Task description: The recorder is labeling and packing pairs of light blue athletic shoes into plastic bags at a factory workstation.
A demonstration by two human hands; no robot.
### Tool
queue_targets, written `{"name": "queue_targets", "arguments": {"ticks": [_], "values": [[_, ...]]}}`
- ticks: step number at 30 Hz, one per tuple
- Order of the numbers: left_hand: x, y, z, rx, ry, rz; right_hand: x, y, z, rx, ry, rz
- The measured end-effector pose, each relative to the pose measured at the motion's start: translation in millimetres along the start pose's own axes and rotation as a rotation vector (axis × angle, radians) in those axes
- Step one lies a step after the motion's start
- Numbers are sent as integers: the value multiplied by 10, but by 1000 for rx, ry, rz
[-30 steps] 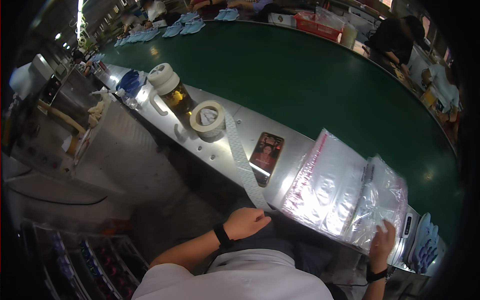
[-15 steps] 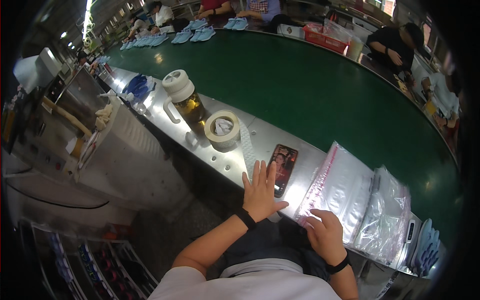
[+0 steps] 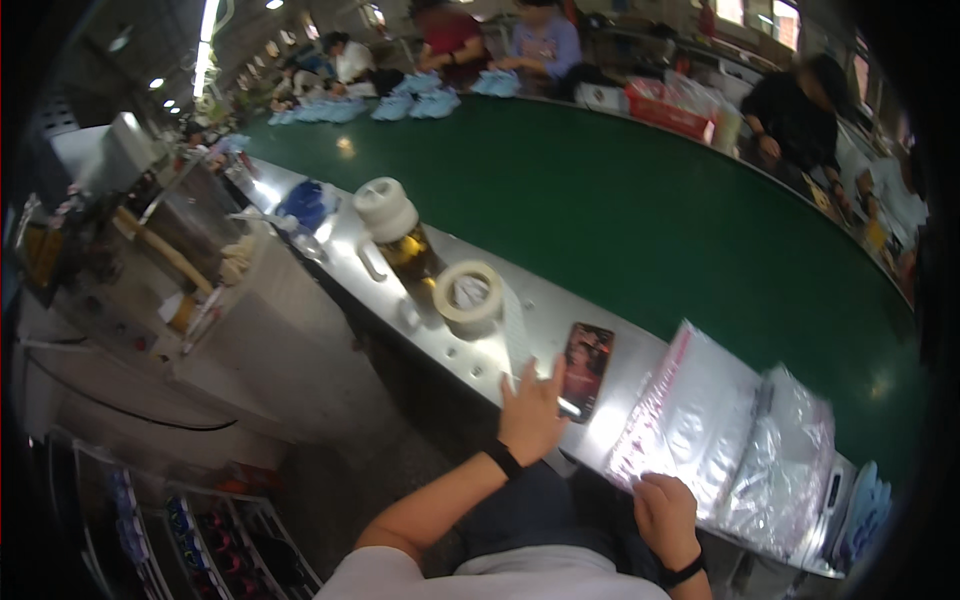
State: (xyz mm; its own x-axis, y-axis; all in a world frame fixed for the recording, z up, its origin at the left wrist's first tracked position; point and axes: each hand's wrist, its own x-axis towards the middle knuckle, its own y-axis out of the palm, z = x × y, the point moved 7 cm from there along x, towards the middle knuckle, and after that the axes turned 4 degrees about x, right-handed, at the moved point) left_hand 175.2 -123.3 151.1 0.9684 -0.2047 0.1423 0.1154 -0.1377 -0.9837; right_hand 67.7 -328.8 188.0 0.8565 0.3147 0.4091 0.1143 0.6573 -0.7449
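My left hand (image 3: 533, 415) is open, its fingers apart, at the near left edge of a phone (image 3: 586, 372) with a lit screen. Whether a fingertip touches the phone I cannot tell. Just beyond those fingers, a pale strip (image 3: 514, 330) hangs from a roll of tape (image 3: 468, 298) with crumpled white paper in its core. Beside the near edge of a stack of clear plastic bags (image 3: 690, 415), my right hand (image 3: 668, 515) has its fingers curled together. Anything inside them is hidden.
A lidded jug of amber liquid (image 3: 408, 245) stands past the tape. Light-blue shoes (image 3: 415, 100) and a red basket (image 3: 670, 110) sit along the far side of the green belt (image 3: 600, 200), where several people work. A metal machine (image 3: 290, 320) stands at left.
The view has shifted, so the bench items appear lower and further right. My left fingers have drawn in somewhat from spread flat. My right fingers have curled more tightly.
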Motion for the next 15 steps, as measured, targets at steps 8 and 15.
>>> {"name": "queue_targets", "arguments": {"ticks": [8,15], "values": [[253,73,-68,-152,-12,-59,20,-38,202,114,66,117],[-534,-291,197,-616,8,-197,-57,-14,117,66,39,24]]}}
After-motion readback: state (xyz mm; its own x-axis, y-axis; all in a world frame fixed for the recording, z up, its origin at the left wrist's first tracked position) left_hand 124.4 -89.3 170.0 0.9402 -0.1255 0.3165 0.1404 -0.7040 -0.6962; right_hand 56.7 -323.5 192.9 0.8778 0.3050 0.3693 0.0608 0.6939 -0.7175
